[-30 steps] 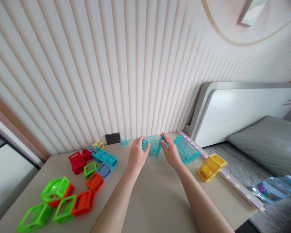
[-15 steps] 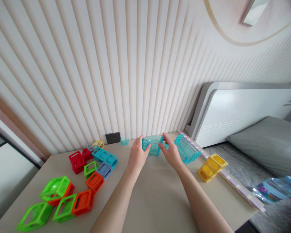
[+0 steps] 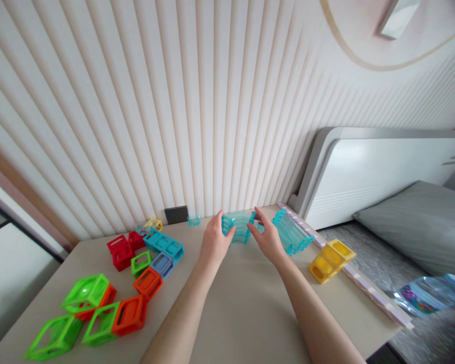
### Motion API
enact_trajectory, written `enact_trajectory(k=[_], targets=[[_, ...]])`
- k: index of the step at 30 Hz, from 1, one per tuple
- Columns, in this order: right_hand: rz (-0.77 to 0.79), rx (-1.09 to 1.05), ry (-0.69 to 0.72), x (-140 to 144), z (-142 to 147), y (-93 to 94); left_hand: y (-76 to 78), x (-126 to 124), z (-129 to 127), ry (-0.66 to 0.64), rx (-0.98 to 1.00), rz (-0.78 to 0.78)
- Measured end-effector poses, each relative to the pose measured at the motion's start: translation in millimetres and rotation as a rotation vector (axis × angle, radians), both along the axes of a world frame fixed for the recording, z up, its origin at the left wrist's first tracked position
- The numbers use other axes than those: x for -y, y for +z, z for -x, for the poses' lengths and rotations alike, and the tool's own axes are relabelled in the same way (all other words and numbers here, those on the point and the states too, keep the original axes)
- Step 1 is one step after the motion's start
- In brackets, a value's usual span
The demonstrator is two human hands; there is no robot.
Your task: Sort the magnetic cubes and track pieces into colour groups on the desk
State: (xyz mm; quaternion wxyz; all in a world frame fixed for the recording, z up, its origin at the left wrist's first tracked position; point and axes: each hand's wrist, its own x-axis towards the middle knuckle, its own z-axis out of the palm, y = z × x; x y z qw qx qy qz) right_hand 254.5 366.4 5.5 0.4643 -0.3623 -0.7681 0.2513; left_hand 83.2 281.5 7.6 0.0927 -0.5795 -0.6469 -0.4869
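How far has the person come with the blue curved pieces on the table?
Done: one row of clear blue curved pieces lies stacked by the right hand. In hand: left hand and right hand each grip an end of a second curved stack. Left: the coloured frames, the green frames and the yellow blocks lie loose and untouched on the table.

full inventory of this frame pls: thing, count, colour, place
curved track stack: 1, clear teal, table rear, between both hands
straight track stack: 1, clear teal, right of hands
yellow blocks: about 3, table's right edge
frame blocks: a dozen or so, green, orange, red, blue, table left
small cup: 1, teal, by wall
socket: 1, black, wall base
table: 1, beige
bed: 1, grey, right
bag: 1, clear, on bed
left hand: gripping stack
right hand: gripping stack
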Motion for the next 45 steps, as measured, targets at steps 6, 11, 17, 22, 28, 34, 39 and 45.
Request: enact_trajectory(k=[6, 11, 17, 22, 28, 34, 39, 45], targets=[[0.021, -0.002, -0.002, 0, 0, 0.0, -3.4, -1, 0, 0.002, 0.009, 0.006], [0.046, -0.013, -0.002, 1, 1, -0.1, -4.2, -1, 0, 0.007, 0.015, 0.013], [0.058, -0.006, -0.014, 1, 1, -0.5, -6.1, -1, 0, 0.01, 0.034, 0.032], [0.062, -0.013, -0.021, 0, 2, -1.5, -6.7, -1, 0, 0.006, 0.034, 0.031], [0.035, -0.007, -0.003, 0, 2, -4.4, -6.3, -1, 0, 0.004, 0.029, 0.026], [-0.048, 0.01, -0.029, 4, 0, -0.9, -5.3, 2, 0, -0.009, 0.049, 0.02], [-0.367, -0.208, -0.218, 19, -6, 16.7, 3.8, 11, -3, 0.033, -0.01, -0.03], [-0.508, -0.347, -0.108, 60, 15, 9.6, 7.5, 52, 8, 0.11, -0.132, 0.033]])
